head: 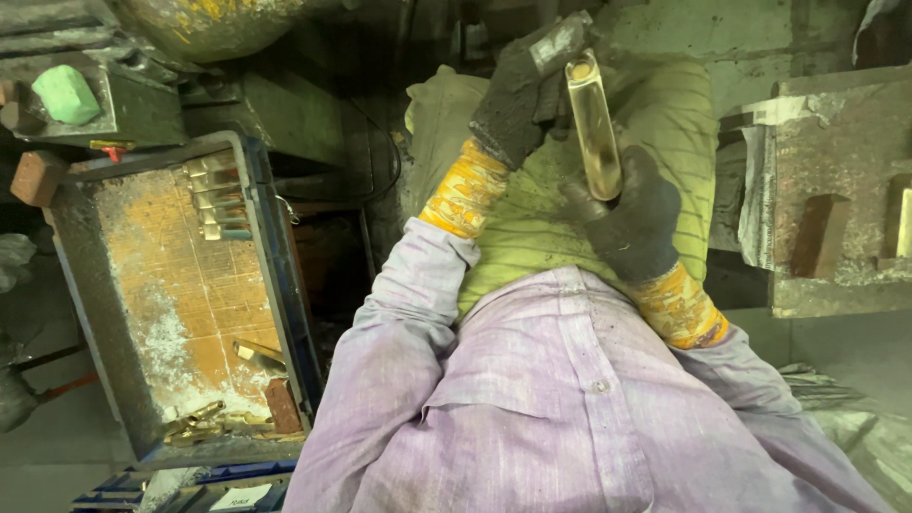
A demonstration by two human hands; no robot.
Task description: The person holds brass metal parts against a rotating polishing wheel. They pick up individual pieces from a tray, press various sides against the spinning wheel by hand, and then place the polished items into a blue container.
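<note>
Right hand: the right hand [632, 223], in a dark work glove, is closed round the lower end of a long polished brass piece [594, 123], fingers wrapped tight so the bar stands up and away from the body.
Left hand: the left hand [518, 100], also gloved, is curled round the bar's upper end from the side; what the grey patch at its fingertips is, I cannot tell.
Brass piece: flat, rounded at the top, shiny, held between both hands above the lap, likely so both ends are steadied.
Lap cloth: a yellow-green cloth [674, 123] lies under the hands, probably to shield the legs.
Cuffs: orange-yellow wrappings [465, 190] cover both wrists above lilac shirt sleeves [399, 313].
Crate: a blue-rimmed crate [275, 247] sits at the person's left, its floor dusted orange, with brass parts [214, 195] stacked at the far end and more loose at the near end.
Green block: a pale green lump [65, 93] rests on a dark machine ledge beyond the crate.
Label: a small white tag [239, 497] lies at the bottom edge, below the crate.
Bench: a grimy bench [836, 142] with a brown block [822, 233] stands at the right.
</note>
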